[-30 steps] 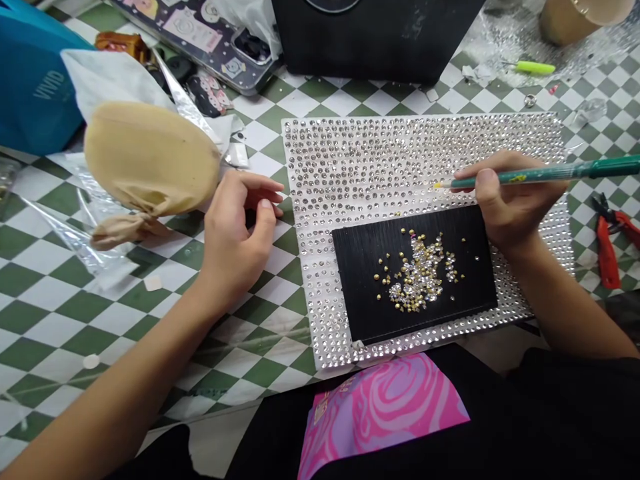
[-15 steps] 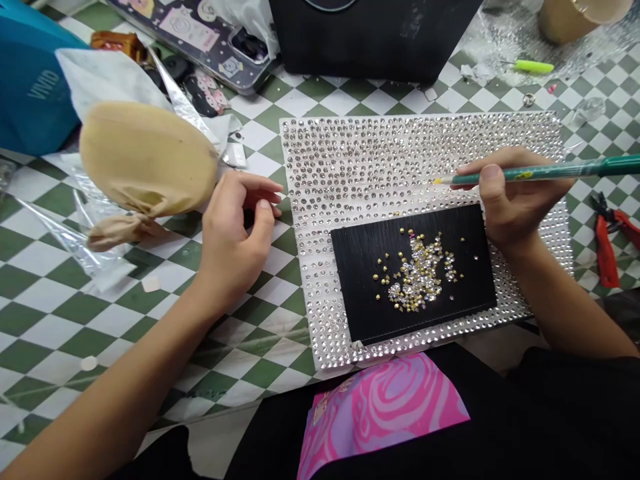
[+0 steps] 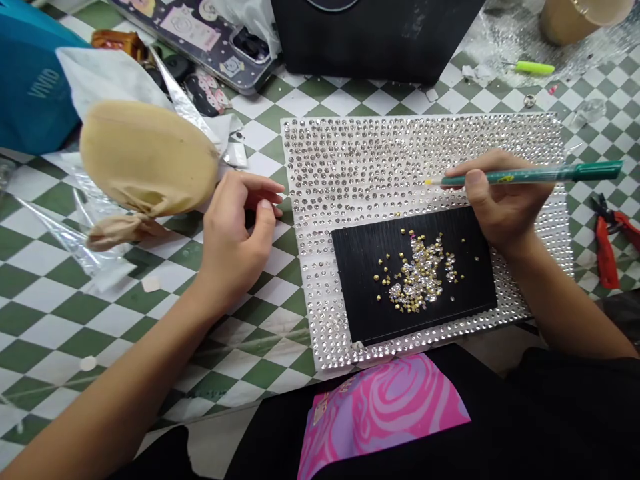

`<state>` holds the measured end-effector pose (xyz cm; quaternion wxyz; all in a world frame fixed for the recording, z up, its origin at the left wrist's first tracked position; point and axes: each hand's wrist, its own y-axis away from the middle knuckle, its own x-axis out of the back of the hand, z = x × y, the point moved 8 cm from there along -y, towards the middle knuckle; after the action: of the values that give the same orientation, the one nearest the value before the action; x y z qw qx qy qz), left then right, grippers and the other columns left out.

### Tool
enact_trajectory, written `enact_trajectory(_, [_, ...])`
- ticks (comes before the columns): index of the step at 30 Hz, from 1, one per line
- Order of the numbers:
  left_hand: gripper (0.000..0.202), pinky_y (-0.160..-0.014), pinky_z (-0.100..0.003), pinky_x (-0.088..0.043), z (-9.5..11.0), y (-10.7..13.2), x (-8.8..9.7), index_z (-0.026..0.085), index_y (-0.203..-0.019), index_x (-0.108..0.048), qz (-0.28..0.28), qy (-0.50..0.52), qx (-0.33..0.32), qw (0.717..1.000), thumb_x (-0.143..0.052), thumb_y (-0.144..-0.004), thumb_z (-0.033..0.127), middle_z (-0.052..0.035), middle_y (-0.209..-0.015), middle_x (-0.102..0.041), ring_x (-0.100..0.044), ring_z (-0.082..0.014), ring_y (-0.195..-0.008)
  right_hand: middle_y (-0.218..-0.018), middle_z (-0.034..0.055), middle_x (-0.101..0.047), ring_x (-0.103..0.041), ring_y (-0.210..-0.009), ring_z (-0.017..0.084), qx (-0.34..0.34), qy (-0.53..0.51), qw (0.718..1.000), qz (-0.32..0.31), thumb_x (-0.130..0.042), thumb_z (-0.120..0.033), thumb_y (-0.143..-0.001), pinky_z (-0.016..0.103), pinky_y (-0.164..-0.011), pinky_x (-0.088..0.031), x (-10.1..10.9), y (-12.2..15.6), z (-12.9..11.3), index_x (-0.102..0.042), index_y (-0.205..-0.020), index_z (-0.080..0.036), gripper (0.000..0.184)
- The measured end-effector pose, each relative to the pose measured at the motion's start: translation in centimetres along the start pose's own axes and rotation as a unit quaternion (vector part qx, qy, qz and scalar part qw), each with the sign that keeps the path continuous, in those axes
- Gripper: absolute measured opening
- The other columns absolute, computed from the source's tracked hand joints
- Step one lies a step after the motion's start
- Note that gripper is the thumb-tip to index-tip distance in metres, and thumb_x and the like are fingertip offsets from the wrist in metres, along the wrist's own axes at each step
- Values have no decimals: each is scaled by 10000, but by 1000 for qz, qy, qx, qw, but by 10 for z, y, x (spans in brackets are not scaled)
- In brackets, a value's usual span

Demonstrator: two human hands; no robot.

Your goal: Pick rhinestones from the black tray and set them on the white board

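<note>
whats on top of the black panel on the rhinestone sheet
Loose gold and clear rhinestones lie heaped on the black panel. The part of the rhinestone sheet beneath the panel is covered, so it cannot be seen.

**Crystal Sheet Hemmed In as Hands Work Over Checkered Table**

The left hand (image 3: pixel 233 240) rests in a narrow gap between a tan, stocking-wrapped bulb (image 3: pixel 145 157) and a rhinestone-studded sheet (image 3: pixel 320 280). A flat black board (image 3: pixel 363 293) lies on the sheet beneath the right hand (image 3: pixel 505 207), which grips a slim green applicator pen (image 3: pixel 530 177). A black case (image 3: pixel 370 33) stands beyond the sheet, and red-handled pliers (image 3: pixel 607 247) lie past its right edge. Passage remains over the green-and-white checkered table (image 3: pixel 70 333) below the left forearm. A pink swirled pouch (image 3: pixel 380 413) lies along the near side.
</note>
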<state>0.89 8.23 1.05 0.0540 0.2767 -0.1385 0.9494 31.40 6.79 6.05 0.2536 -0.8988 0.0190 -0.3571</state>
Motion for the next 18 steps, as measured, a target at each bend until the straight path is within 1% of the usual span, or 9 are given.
enact_trajectory(2, [190,-689,-216,-458,0,0,0,190,-982,-592,0,-1,0,1000,-457,-859,142,-13,-890,-566,-554,-60,-725,-795,21,-714,-638,-709,104,5,-9,1000,1,-570,-175,-874,275,-673,-501,0,0,-2,-710,-839,-194,145])
enact_trajectory(7, [190,-700,-214,-460,0,0,1,174,-989,-592,-1,-11,4,1000,-448,-868,148,-22,-897,-573,-560,-61,-733,-756,-7,-697,-647,-675,90,8,-32,999,40,-552,-162,-870,249,-632,-502,2,-1,-3,-708,-824,-175,163])
enact_trajectory(14, [196,-698,-210,-460,1,1,0,172,-996,-594,-2,-14,3,1000,-446,-870,149,-23,-898,-574,-558,-58,-730,-783,-3,-709,-646,-728,101,23,-14,1000,11,-572,-168,-868,266,-666,-494,-2,0,-1,-713,-861,-188,143])
enact_trajectory(18, [194,-699,-211,-460,0,1,0,172,-998,-594,-2,-15,1,1000,-449,-870,153,-23,-896,-574,-558,-59,-732,-796,-5,-718,-659,-690,79,18,-43,998,50,-563,-159,-875,234,-632,-512,4,0,-4,-717,-862,-171,155])
